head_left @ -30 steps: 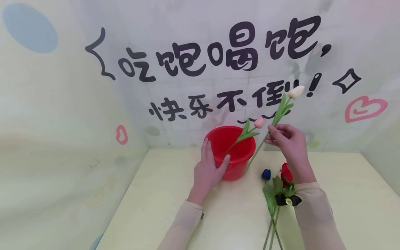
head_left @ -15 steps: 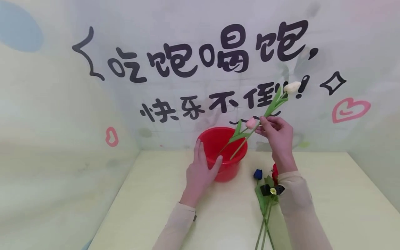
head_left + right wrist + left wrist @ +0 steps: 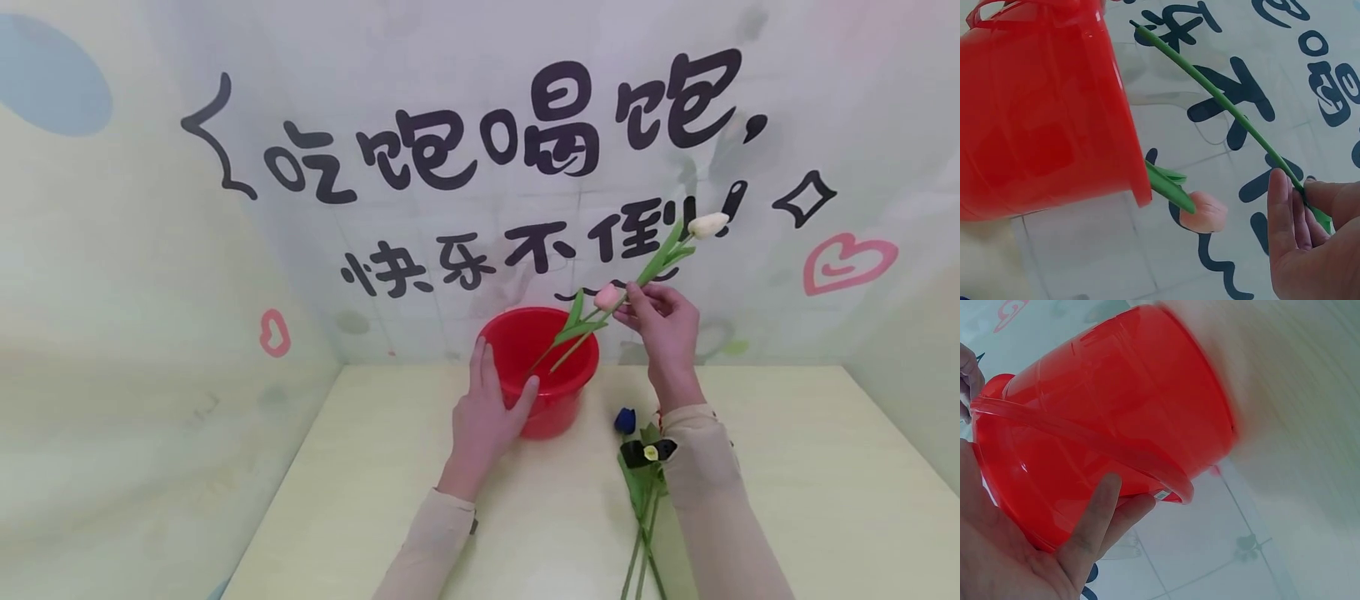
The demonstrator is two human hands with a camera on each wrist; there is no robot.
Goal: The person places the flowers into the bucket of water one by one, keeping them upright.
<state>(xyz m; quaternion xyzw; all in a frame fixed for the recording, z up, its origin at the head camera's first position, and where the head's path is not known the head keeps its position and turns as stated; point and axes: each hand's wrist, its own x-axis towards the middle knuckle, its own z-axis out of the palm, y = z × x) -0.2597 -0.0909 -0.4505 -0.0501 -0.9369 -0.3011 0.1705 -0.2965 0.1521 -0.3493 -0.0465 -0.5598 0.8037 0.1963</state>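
A red bucket (image 3: 551, 412) stands on the table against the back wall. My left hand (image 3: 486, 421) rests on its near left side, straight fingers (image 3: 1100, 515) along the outer wall and thumb by the rim. Leaning in the bucket is a pink tulip (image 3: 608, 297), its bloom out past the right rim. My right hand (image 3: 670, 329) pinches the green stem (image 3: 1222, 100) of a white tulip (image 3: 708, 225) just below its leaves. That stem slants down to the left, its lower end over the bucket's mouth; in the right wrist view the end is outside the bucket.
Right of the bucket, a blue flower (image 3: 625, 421) lies with several crossed stems (image 3: 643, 542) on the pale table (image 3: 375, 500). My right forearm covers part of this bunch. A black device (image 3: 647, 452) sits at my right wrist. Printed cloth (image 3: 450, 75) hangs behind.
My right hand has brought the white tulip left, so its stem end has passed from beside the bucket to over its mouth. My left hand stays on the bucket. The head view shifted slightly.
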